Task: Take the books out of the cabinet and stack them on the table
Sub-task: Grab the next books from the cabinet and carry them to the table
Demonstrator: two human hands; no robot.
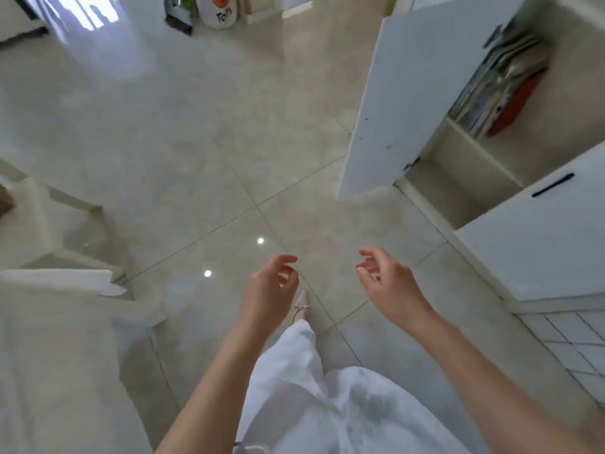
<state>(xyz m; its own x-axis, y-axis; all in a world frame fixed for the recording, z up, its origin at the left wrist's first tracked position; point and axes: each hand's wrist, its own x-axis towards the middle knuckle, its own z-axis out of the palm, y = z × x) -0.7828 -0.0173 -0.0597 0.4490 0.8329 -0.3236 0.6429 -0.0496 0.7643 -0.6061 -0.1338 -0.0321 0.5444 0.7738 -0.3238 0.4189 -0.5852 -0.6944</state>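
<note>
Several books point(501, 90) are in the cabinet point(556, 224), leaning together on the upper shelf behind the open door point(402, 103), a red one at the near end of the row; the compartment below them looks bare. Both of your hands are empty: the left hand point(271, 290) and the right hand point(389, 283) hang over the tiled floor point(196, 142) with fingers loosely curled and spread, each grip wide and closed on nothing, well apart from the shelf. No table with a stack on it shows clearly; the pale surface at the left edge is too blurred to say what it is or whether any book lies there. Judging from this, the cabinet is opened but a whole row is left to carry. Your next reach should go up and right to that shelf.
</note>
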